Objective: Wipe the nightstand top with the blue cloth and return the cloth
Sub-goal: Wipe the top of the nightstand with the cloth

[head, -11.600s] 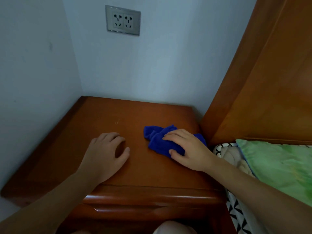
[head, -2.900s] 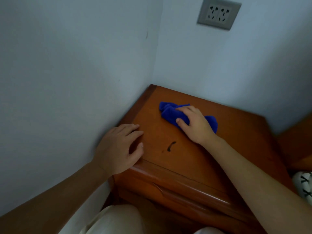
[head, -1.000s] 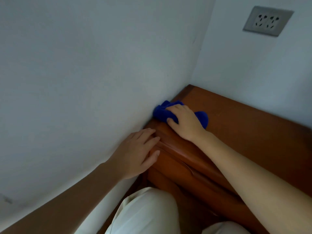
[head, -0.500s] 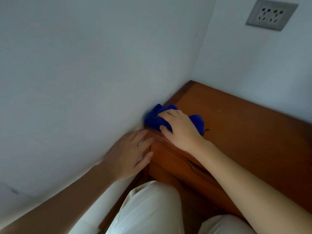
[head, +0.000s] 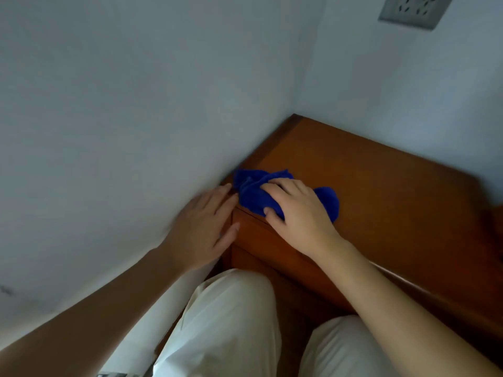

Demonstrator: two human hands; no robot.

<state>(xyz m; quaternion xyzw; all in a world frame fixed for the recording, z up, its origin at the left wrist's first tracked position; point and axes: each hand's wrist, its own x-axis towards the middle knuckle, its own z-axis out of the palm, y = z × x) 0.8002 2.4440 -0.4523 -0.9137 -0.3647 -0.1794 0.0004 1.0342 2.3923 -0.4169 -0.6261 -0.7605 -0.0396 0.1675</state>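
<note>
Dim, flat indoor light; left hand [head: 202, 229] motion-blurred; socket [head: 413, 9] soft; wide-angle bending at edges.

- Item 1, blue cloth [head: 251, 195]: deep blue plush fabric, bunched into a crumpled wad. It lies on the nightstand top at the front left corner, close to the side wall. The right hand [head: 298, 213] grips its middle, and fabric shows on both sides of the hand.
- Item 2, nightstand top [head: 381, 186]: reddish-brown wood, smooth and flat, set into the room corner.
</note>
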